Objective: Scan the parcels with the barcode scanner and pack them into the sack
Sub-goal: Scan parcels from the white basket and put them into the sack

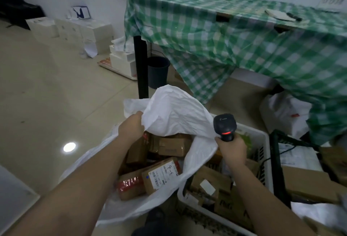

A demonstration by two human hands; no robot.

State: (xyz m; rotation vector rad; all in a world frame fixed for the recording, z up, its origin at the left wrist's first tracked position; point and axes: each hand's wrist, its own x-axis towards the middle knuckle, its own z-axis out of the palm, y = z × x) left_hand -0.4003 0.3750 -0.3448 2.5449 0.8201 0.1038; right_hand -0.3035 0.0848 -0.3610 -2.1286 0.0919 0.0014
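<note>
Holding the far rim of the thin white plastic sack (pixel 174 111) up, the left hand (pixel 131 126) has its fingers curled into the film, pinching it. The right hand (pixel 232 149) is wrapped around the grip of the black handheld barcode scanner (pixel 224 125), whose red light glows, and seems also to catch a fold of the sack's near edge against that grip. Brown cardboard parcels (pixel 161 175) with printed labels already lie inside the sack on the floor; more brown parcels (pixel 212 179) wait in the white slotted plastic crate (pixel 264 142) just beside it.

The likely trouble is the sack mouth. With both hands occupied, reaching for the next parcel means letting go of a rim, and the limp film may then fall over the opening. Box corners could also tear the thin plastic. The sack's draped side covers part of the crate, so an unscanned parcel might be overlooked.
</note>
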